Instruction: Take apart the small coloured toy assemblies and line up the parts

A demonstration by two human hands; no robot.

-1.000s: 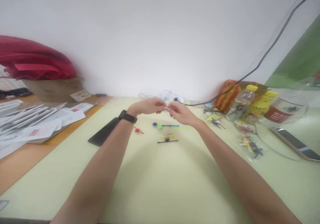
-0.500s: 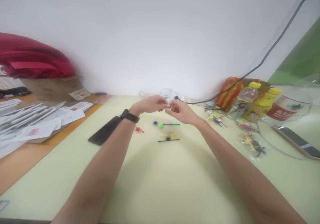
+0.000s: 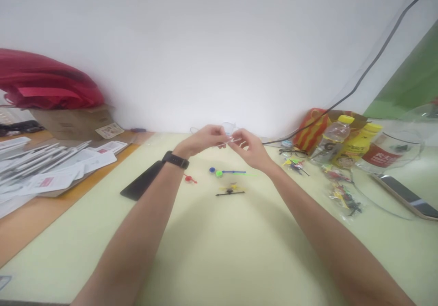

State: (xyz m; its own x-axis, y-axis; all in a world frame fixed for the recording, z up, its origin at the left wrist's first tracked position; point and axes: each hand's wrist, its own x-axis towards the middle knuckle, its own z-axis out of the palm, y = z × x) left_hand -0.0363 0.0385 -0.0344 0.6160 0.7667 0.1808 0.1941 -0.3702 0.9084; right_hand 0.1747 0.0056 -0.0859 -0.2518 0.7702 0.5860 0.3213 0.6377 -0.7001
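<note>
Above the far middle of the table, my left hand (image 3: 209, 138) and my right hand (image 3: 249, 147) nearly meet at the fingertips. A thin whitish stick-like piece (image 3: 224, 145) shows between them, too small and blurred to name. Both hands have their fingers pinched on it. Below the hands lie small plastic parts: a blue disc (image 3: 212, 170), a green round part (image 3: 219, 174), a blue rod (image 3: 234, 172), a red part (image 3: 189, 178), a yellow part (image 3: 232, 187) and a black rod (image 3: 230, 193).
A black phone (image 3: 141, 183) lies beside my left forearm. At right are glasses (image 3: 293, 153), bagged plastic parts (image 3: 345, 199), bottles (image 3: 337, 137), a clear container (image 3: 381, 153) and another phone (image 3: 405, 195). Papers (image 3: 51, 169) and a cardboard box (image 3: 71, 123) fill the left.
My fingers have shifted slightly, and the thin whitish piece shows more clearly between them. The view has tilted a little; the parts on the table lie as before.
</note>
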